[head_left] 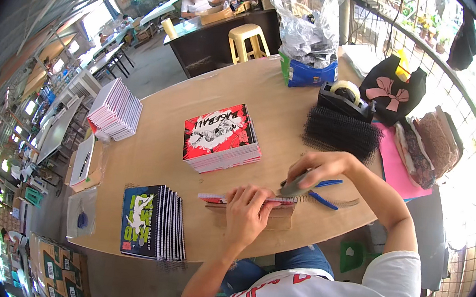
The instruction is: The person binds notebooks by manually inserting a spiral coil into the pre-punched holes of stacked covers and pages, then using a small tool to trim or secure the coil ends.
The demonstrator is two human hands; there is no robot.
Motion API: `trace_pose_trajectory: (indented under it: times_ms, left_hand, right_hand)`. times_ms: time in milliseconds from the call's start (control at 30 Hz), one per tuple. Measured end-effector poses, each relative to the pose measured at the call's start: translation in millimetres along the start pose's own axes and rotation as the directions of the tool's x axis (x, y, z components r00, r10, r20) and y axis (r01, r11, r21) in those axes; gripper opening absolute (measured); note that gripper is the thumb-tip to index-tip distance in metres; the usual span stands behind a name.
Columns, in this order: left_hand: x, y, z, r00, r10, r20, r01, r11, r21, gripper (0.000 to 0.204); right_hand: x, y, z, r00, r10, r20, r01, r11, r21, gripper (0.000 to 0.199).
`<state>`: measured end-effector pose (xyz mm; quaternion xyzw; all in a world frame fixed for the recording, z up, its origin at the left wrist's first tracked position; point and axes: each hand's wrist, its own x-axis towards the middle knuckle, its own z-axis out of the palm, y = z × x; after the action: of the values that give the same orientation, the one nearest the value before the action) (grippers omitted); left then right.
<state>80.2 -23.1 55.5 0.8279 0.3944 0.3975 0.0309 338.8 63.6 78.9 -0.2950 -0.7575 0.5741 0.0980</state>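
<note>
My left hand (250, 210) is closed on a notebook (213, 197) with a red cover, held on its edge near the front of the table. A brown block or piece of cardboard (278, 217) lies just below it. My right hand (323, 170) grips a grey-green tool (293, 187) at the notebook's right end; its exact kind is partly hidden by my fingers. Thin wire coil (305, 200) sticks out from that end. Under my right wrist, blue-handled pliers (325, 201) rest on the table.
Red-covered notebooks (221, 138) are stacked mid-table, spiral-bound dark blue ones (152, 220) front left, another stack (115, 109) far left. Black coils (341, 133), a tape dispenser (348, 96), a bag of scraps (309, 46) and a black bag (394, 89) line the right. A person (198, 4) sits beyond.
</note>
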Motion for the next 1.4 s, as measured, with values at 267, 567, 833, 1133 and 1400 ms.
trace_pose_trajectory:
  times_ms: [267,567,833,1133,1400]
  left_hand:
    - [-5.2,-7.2,3.6,0.999,-0.029,-0.026,0.028,0.997,-0.070,0.051]
    - [-2.7,-4.6,-0.1,0.994,-0.028,-0.104,0.009,0.985,-0.175,0.066]
    - [-14.1,-29.6,-25.3,0.991,-0.133,-0.027,0.136,0.970,0.203,0.032]
    - [-12.6,-28.6,-24.0,0.943,-0.114,-0.314,0.170,0.972,0.159,0.036]
    - [-15.3,-37.1,-0.3,0.938,-0.252,-0.237,0.204,0.957,-0.208,0.050]
  right_hand:
    - [10.6,-1.8,0.9,0.999,0.019,-0.042,-0.027,0.981,-0.191,0.058]
    - [10.9,-3.9,8.7,0.970,-0.227,-0.083,0.242,0.897,0.369,0.067]
    - [27.2,-14.0,18.2,0.997,-0.014,-0.080,0.000,0.986,-0.167,0.063]
    - [39.1,-8.0,16.4,0.951,0.142,-0.276,-0.263,0.841,-0.474,0.069]
    - [25.5,23.3,8.1,0.955,-0.181,-0.234,0.232,0.949,0.213,0.065]
